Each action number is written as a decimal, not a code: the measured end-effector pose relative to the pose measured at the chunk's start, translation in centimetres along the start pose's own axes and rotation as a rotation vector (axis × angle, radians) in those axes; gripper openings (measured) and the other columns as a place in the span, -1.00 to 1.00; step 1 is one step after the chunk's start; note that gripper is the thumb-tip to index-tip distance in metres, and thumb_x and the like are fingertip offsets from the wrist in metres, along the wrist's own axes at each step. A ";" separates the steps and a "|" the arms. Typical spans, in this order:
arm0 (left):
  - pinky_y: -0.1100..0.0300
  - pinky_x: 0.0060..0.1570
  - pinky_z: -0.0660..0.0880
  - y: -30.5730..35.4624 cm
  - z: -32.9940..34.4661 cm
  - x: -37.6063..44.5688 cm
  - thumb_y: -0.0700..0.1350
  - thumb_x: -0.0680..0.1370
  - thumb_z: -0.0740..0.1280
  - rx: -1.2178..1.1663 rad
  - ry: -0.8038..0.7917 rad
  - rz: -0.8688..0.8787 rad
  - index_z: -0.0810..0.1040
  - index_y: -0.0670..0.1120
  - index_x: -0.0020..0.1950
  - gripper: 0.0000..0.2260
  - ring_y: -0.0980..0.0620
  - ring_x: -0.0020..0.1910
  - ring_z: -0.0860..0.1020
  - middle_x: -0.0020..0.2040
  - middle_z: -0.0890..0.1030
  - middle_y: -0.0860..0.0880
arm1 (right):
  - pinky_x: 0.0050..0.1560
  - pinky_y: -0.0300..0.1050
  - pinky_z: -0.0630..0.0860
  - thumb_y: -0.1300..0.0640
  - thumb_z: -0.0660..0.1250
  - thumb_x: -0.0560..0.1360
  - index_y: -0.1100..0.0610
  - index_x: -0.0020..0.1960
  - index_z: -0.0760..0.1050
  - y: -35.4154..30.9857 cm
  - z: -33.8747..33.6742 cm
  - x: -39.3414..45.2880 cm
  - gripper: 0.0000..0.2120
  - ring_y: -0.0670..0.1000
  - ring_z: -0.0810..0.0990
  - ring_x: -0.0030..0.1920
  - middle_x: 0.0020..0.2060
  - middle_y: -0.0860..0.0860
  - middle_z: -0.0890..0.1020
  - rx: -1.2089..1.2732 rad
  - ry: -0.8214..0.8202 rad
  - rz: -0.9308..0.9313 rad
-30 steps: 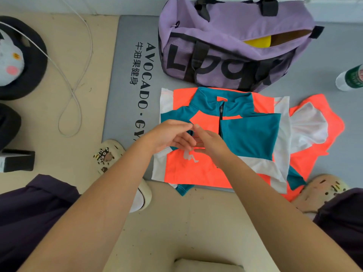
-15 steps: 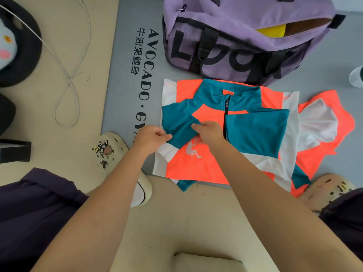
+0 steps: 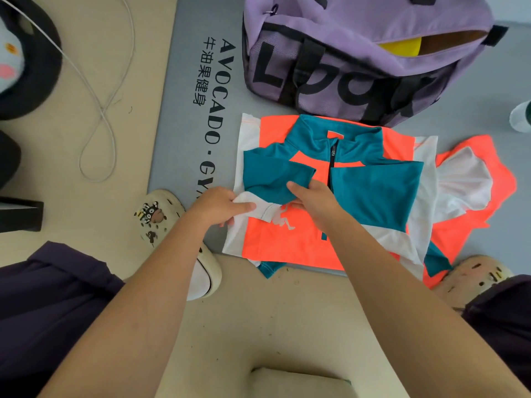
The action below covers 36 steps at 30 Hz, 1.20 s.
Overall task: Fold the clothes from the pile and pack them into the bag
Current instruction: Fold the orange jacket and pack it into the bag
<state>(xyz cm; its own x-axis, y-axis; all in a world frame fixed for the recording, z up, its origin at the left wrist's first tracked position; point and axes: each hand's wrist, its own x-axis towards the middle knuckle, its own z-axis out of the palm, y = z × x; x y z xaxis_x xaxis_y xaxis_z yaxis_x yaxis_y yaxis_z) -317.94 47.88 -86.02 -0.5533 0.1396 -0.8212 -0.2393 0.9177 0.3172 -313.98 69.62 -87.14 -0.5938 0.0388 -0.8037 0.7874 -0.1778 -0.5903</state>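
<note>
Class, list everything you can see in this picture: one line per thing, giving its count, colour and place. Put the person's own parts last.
Jersey: one, orange, teal and white, flat on the mat below the bag.
Second garment: one, orange and white, right of the jersey, partly under it.
Bag: one, purple with black lettering, top of the mat, zip open.
Yellow item: one, inside the bag's opening.
Mat: one, grey, printed text, on the beige floor.
Cable: one, white, looped on the floor, left.
Bottle: one, white and green, right edge.
Clogs: two, cream, on the person's feet.
Left hand: grip on the white sleeve end.
Right hand: grip on the teal sleeve.
</note>
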 end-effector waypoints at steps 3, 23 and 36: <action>0.23 -0.28 0.44 1.2 -1.2 -0.8 0.43 0.38 0.32 0.107 -0.441 -0.053 0.70 0.01 -0.31 -0.50 0.14 -0.50 0.52 -0.36 0.68 0.07 | 0.14 0.08 0.58 0.20 0.22 0.63 0.16 0.23 0.48 0.2 -0.4 -0.2 -0.80 0.15 0.64 0.09 0.15 0.17 0.63 0.022 0.018 -0.056; 0.25 -0.27 0.39 2.1 2.3 4.6 0.02 0.51 0.42 -0.489 0.382 -0.028 0.62 -0.04 -0.18 -0.84 0.13 -0.28 0.50 -0.28 0.57 0.11 | -0.27 -0.04 0.42 0.07 0.38 0.51 0.26 -0.09 0.42 3.2 -3.9 -0.7 -0.74 0.12 0.48 -0.23 -0.30 0.05 0.45 -0.623 0.252 -0.070; 0.15 -0.22 0.52 1.0 2.6 3.0 0.04 0.48 0.45 -0.322 0.130 -0.028 0.64 -0.09 -0.17 -0.80 0.00 -0.26 0.61 -0.26 0.67 0.02 | -0.39 -0.13 0.31 0.07 0.44 0.45 0.10 -0.38 0.19 2.1 -4.7 0.5 -0.55 0.05 0.28 -0.46 -0.48 0.00 0.27 -0.548 0.268 0.022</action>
<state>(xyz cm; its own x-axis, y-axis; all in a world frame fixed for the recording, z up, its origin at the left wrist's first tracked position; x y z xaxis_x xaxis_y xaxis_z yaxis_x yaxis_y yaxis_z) -317.78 50.22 -89.38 -0.6353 0.0485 -0.7707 -0.4835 0.7532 0.4460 -311.83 73.88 -89.20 -0.5698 0.2994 -0.7653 0.8120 0.3481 -0.4685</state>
